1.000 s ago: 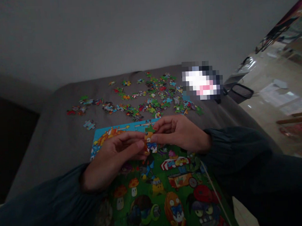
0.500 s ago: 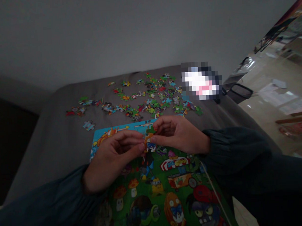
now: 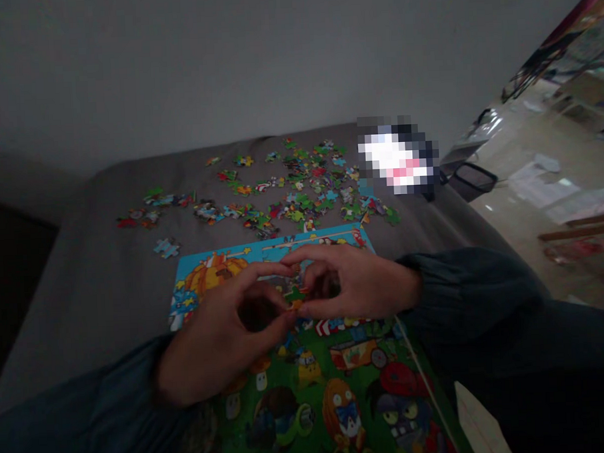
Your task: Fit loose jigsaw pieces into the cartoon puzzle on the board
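My left hand (image 3: 221,333) and my right hand (image 3: 357,281) meet over a cartoon puzzle board (image 3: 333,365), both closed in a pinch. Between their thumbs and fingers is a small green and orange jigsaw piece (image 3: 295,295), partly covered by the fingertips; whether it is one piece or two joined ones I cannot tell. The index fingers arch over it and touch or nearly touch. Under my hands the board shows a blue upper strip, a pumpkin at its left and characters on green below; its middle is hidden.
Many loose jigsaw pieces (image 3: 301,200) lie scattered on the grey cloth (image 3: 99,289) beyond the board, with a small clump (image 3: 167,247) off to the left. A blurred-out lit object (image 3: 396,159) and dark-framed glasses (image 3: 473,180) are at the far right. A pale wall stands behind.
The jigsaw piece has tilted, and its orange face now shows less. My fingers have arched over it, with the index fingertips closer together. The view has shifted slightly.
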`<state>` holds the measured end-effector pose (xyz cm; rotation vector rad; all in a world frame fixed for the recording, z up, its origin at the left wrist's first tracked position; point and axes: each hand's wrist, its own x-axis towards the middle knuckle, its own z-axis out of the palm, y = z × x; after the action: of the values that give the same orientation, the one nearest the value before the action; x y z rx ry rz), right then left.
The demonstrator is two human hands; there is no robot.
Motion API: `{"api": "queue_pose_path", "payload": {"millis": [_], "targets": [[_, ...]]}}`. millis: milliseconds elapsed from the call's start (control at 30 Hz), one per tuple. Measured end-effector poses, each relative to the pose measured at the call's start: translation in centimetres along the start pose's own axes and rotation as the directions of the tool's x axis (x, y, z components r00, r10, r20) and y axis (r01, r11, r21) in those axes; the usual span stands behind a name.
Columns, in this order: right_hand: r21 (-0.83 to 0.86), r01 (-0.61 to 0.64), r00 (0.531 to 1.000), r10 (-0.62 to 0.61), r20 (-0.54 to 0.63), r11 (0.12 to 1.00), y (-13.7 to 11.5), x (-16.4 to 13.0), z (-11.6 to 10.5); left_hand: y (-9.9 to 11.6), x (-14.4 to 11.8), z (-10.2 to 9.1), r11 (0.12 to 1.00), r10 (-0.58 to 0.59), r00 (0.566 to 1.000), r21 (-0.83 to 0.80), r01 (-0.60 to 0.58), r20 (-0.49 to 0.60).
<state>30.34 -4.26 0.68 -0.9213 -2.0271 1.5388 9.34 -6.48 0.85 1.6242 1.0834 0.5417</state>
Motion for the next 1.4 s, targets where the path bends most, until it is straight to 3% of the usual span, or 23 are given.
{"api": "queue_pose_path", "payload": {"millis": [133,300,433,600,767,933,1033,1133,1267,1333,1400], "targets": [[-0.022,-0.083,0.978,0.085,0.190,0.996,0.0,-0.5,0.1,-0.3,-0.5,0.8,0.994,-0.016,0.992,0.111,0.002,0.125],[-0.014,-0.063,0.973,0.064,0.221,0.998,0.1,-1.2,0.9,-0.5,-1.4,1.6,0.993,-0.068,0.985,0.106,0.051,0.162],[-0.114,-0.048,0.964,0.076,0.255,0.992,-0.1,-1.6,1.3,-0.3,-1.9,1.5,0.989,-0.092,0.980,0.130,0.070,0.174],[-0.122,-0.022,0.947,0.060,0.316,0.992,-0.5,-2.1,1.2,0.4,-1.4,0.2,0.974,0.003,0.990,0.222,-0.035,0.142],[-0.166,-0.080,0.933,0.133,0.335,0.983,-1.1,-2.5,1.8,0.4,-0.5,-0.4,0.959,0.075,0.976,0.255,-0.127,0.203],[-0.275,-0.045,0.933,0.139,0.333,0.961,-1.7,-2.9,1.5,0.0,-0.2,-0.8,0.927,0.128,0.957,0.310,-0.209,0.262],[-0.459,-0.011,0.950,0.152,0.272,0.888,-2.2,-3.0,-0.1,-0.1,-0.8,-1.2,0.841,0.213,0.922,0.419,-0.342,0.324],[-0.587,-0.002,0.971,0.141,0.192,0.809,-2.4,-2.7,-1.7,-0.1,-2.1,-0.9,0.676,0.299,0.851,0.534,-0.508,0.432],[-0.606,0.031,0.989,0.063,0.133,0.795,-2.0,-1.9,-2.3,-0.7,-3.9,0.3,0.402,0.363,0.700,0.574,-0.713,0.615],[-0.601,0.030,0.992,0.048,0.114,0.799,-1.7,-1.5,-2.2,-1.2,-4.4,0.9,0.322,0.342,0.659,0.576,-0.752,0.670],[-0.589,0.016,0.995,0.046,0.090,0.808,-1.3,-1.3,-2.0,-1.8,-4.6,1.4,0.305,0.315,0.651,0.576,-0.758,0.690]]}}
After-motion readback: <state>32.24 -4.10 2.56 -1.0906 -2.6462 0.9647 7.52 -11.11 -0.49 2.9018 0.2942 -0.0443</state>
